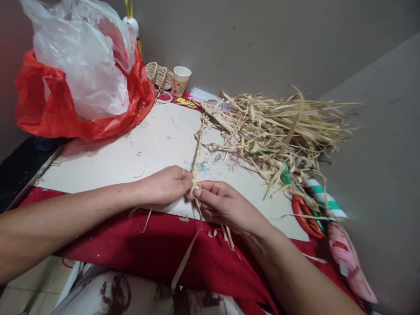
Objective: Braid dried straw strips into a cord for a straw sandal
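Observation:
A braided straw cord [197,151] runs from the back of the white board down to my two hands. My left hand [167,186] is closed around strands at the braid's left side, its fingertips partly hidden. From the right, my right hand [221,201] pinches the braid's lower end between thumb and fingers. Below the hands, a long loose straw strand [188,251] hangs over the red cloth toward my lap. Shorter straw ends stick out under both hands. To the right of the braid lies a big heap of dry straw [278,127].
A red plastic bag [42,109] with a clear plastic bag [85,74] in it stands back left. Near the wall are a paper cup [181,82] and a woven straw piece [159,75]. Red-handled scissors [305,216] lie at right. Red cloth [131,245] drapes the front edge.

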A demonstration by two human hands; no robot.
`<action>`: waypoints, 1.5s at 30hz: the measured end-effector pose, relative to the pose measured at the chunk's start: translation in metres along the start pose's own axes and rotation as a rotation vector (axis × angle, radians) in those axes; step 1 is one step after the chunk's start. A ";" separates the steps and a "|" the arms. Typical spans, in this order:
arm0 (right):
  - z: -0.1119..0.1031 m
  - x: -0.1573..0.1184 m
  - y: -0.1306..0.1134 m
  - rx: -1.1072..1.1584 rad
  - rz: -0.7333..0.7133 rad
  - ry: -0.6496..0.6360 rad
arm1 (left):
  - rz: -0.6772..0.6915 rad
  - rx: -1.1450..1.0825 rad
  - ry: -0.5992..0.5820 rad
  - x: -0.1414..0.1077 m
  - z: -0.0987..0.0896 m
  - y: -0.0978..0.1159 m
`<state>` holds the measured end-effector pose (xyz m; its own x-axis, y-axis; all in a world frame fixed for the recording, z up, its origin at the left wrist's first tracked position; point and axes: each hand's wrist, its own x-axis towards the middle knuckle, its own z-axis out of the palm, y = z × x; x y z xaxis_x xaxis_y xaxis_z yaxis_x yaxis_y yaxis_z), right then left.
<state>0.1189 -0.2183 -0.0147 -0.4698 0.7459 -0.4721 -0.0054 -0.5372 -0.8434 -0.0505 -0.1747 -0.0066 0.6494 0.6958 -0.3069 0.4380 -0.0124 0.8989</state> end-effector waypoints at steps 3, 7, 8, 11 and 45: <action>0.000 -0.002 0.000 -0.133 -0.037 0.041 | 0.009 -0.033 -0.046 0.002 0.000 -0.002; 0.001 -0.004 -0.003 -0.277 -0.095 0.093 | 0.015 -0.168 -0.107 0.002 0.001 -0.003; 0.001 -0.005 -0.004 -0.320 -0.104 0.104 | -0.002 -0.215 -0.110 0.002 0.002 -0.002; 0.000 -0.006 -0.004 -0.449 -0.120 0.138 | -0.081 -0.338 -0.109 0.001 0.004 0.001; 0.027 -0.014 0.015 -1.391 -0.268 0.439 | 0.010 -0.180 0.075 -0.005 0.018 0.000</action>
<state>0.1013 -0.2470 -0.0139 -0.2920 0.9521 -0.0906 0.9013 0.2422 -0.3591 -0.0426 -0.1906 -0.0107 0.6023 0.7477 -0.2795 0.3091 0.1043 0.9453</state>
